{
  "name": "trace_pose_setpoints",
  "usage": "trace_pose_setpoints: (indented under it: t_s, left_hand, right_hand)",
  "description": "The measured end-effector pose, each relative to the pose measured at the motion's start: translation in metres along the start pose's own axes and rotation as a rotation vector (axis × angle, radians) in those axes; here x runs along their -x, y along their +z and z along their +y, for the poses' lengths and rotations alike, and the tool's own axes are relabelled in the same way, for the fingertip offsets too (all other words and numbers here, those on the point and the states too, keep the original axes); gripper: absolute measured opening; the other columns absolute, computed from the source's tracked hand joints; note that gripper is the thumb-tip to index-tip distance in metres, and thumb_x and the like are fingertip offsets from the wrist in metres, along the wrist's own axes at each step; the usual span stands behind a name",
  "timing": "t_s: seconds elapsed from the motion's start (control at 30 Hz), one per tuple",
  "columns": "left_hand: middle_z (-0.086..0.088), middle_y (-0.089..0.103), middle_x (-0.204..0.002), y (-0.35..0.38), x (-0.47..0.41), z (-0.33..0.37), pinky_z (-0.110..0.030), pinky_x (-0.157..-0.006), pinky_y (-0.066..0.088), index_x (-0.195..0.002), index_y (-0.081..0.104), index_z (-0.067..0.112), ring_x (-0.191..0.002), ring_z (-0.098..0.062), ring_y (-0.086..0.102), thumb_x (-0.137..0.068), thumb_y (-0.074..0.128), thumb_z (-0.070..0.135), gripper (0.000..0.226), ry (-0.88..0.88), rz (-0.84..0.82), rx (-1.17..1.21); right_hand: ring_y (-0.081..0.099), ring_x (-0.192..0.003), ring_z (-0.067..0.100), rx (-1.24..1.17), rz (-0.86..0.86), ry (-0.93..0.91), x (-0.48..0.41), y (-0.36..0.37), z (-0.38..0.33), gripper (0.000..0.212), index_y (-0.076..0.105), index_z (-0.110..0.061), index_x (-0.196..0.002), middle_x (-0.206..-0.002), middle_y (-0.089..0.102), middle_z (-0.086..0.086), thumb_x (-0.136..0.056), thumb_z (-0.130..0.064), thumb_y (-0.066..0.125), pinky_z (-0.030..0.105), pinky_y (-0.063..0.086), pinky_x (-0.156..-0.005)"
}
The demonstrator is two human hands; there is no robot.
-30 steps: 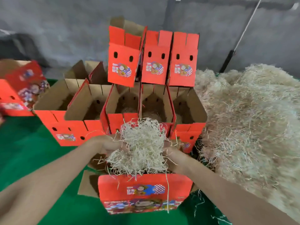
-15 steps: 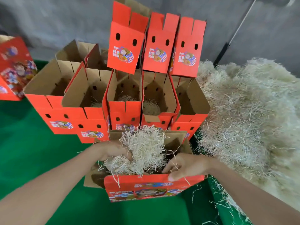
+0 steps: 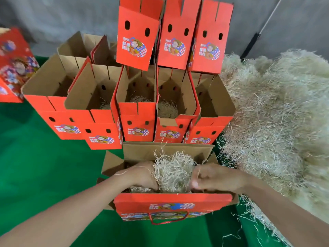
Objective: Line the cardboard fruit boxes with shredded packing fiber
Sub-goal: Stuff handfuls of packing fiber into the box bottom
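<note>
Green mat [image 3: 35, 166] carries open red fruit boxes [image 3: 137, 129] in rows at ctr, w/ big shredded fiber heap [image 3: 276, 122] touching them at rt.

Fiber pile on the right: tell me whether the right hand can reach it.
Probably yes: the fiber pile lies open beside the right hand, nothing covering it, though that hand grips a wad.
</note>
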State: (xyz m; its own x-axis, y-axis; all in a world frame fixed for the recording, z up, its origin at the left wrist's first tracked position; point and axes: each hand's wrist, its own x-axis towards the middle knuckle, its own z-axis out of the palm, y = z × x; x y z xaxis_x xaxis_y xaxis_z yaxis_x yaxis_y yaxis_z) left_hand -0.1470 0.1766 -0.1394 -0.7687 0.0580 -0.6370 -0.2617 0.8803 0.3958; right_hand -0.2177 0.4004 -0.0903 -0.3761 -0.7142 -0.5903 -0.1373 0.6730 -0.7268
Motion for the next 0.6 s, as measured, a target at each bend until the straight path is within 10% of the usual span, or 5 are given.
trace_pose_setpoints:
  t_s: [0.17,0.23,0.37,0.6]
  left_hand:
    - [0.020,0.057,-0.066,-0.002,-0.004,-0.004,-0.014,-0.056,0.040,-0.076,0.054,0.016,-0.064,0.001,0.051,-0.075,0.072,0.012,0.019,0.224,0.031,0.410]
    - [0.020,0.059,-0.099,-0.008,0.002,-0.003,-0.010,-0.074,0.039,-0.112,0.051,0.013,-0.097,-0.003,0.052,-0.069,0.077,0.024,0.050,0.130,-0.024,0.641]
    - [-0.003,0.017,-0.154,-0.017,0.004,-0.023,-0.029,-0.102,0.025,-0.148,0.013,0.013,-0.139,-0.020,0.020,-0.078,0.069,0.024,0.091,-0.043,-0.011,0.793]
    - [-0.008,0.018,-0.154,-0.009,-0.001,-0.042,-0.035,-0.105,0.028,-0.148,0.015,0.012,-0.136,-0.023,0.027,-0.080,0.064,0.034,0.086,-0.189,0.083,0.750]
  right_hand:
    - [0.025,-0.135,0.011,-0.049,0.001,0.147,-0.021,0.007,-0.005,0.086,0.018,-0.027,-0.146,-0.147,0.021,-0.014,-0.079,-0.044,0.069,0.025,0.024,-0.108]
    - [0.023,-0.133,0.006,-0.199,-0.079,0.160,-0.034,0.018,-0.013,0.099,0.007,-0.024,-0.149,-0.143,0.023,-0.017,-0.077,-0.029,0.075,0.025,0.016,-0.111]
    - [0.026,-0.134,0.017,-0.347,0.081,0.212,-0.041,0.022,-0.012,0.090,0.013,-0.020,-0.148,-0.152,0.021,0.000,-0.079,-0.009,0.070,0.033,0.020,-0.109]
    - [0.053,-0.091,0.009,-0.071,0.350,0.175,-0.017,0.036,0.011,0.035,0.046,-0.022,-0.121,-0.112,0.047,-0.004,-0.088,-0.009,0.050,0.021,0.043,-0.075]
